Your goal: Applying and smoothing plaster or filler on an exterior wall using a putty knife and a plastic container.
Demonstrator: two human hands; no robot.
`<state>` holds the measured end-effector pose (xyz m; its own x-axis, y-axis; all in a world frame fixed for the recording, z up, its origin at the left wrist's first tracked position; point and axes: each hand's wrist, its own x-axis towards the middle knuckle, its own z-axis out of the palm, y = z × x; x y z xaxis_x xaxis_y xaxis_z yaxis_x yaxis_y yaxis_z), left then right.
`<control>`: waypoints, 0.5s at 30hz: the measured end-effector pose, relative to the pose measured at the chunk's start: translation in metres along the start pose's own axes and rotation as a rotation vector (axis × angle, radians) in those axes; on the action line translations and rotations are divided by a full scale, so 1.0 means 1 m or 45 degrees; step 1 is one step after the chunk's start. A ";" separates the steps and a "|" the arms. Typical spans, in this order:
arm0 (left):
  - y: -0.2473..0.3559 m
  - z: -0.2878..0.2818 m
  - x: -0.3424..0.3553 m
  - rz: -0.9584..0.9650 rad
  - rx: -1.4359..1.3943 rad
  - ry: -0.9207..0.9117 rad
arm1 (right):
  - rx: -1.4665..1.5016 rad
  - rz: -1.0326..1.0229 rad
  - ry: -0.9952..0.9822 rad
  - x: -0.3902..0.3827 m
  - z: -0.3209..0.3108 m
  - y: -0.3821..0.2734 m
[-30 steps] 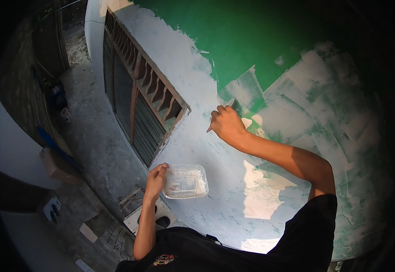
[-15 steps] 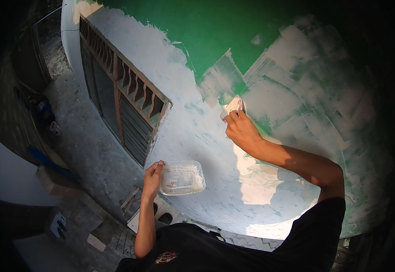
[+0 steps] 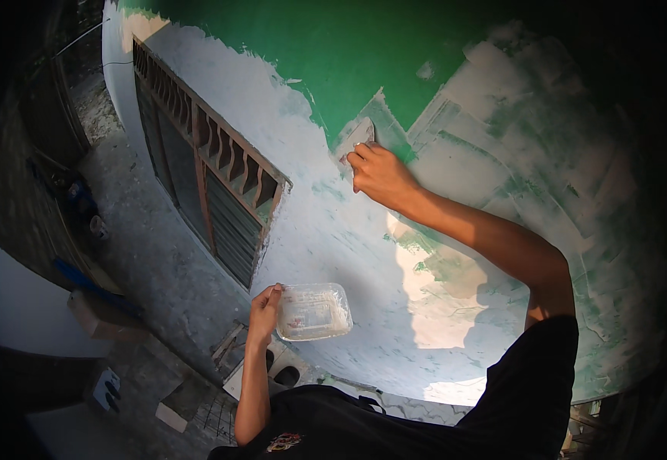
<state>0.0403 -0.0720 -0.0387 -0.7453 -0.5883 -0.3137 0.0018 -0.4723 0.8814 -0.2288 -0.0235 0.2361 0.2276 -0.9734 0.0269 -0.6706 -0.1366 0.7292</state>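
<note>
My right hand (image 3: 383, 175) is closed around a flat putty scraper (image 3: 362, 133), its pale blade laid against the wall (image 3: 333, 54). The scraper sits where a thin whitish smear crosses the green paint, beside the thickly coated white area. Lower and to the left, my left hand (image 3: 266, 310) pinches the edge of a clear plastic tub (image 3: 347, 308). Whitish residue lines the tub, which is tilted with its open side showing. Fingers of the right hand partly cover the scraper's grip.
A brown wooden-framed window (image 3: 199, 146) with slatted trim is set in the wall at left. On the ground at lower left are a box-like block (image 3: 107, 314), a pair of dark slippers (image 3: 107, 389) and a blue bar-like object (image 3: 88, 280). Sunlight falls on the lower wall.
My right hand with the scraper has moved up and left along the wall, over the thin smear. The left hand and tub sit slightly lower and to the right in the picture.
</note>
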 end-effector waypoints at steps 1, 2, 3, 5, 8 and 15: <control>0.000 0.000 0.000 0.031 0.006 0.035 | -0.125 -0.027 -0.088 0.003 0.005 0.000; 0.000 -0.001 0.002 0.031 0.009 0.041 | -0.121 -0.028 -0.083 0.000 0.009 0.000; 0.000 -0.002 0.005 0.037 -0.002 0.061 | -0.137 -0.004 -0.089 -0.008 0.010 0.000; -0.005 -0.003 0.005 0.026 -0.016 0.083 | -0.140 0.014 -0.105 -0.019 0.006 -0.008; -0.011 -0.005 0.010 -0.006 -0.069 0.053 | -0.147 0.027 -0.177 -0.033 -0.006 -0.018; -0.011 0.000 0.014 -0.004 -0.009 0.011 | -0.015 0.084 -0.520 -0.062 -0.044 -0.043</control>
<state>0.0294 -0.0748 -0.0528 -0.7395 -0.5924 -0.3196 0.0041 -0.4787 0.8780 -0.1831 0.0512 0.2338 -0.1161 -0.9734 -0.1977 -0.6657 -0.0715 0.7428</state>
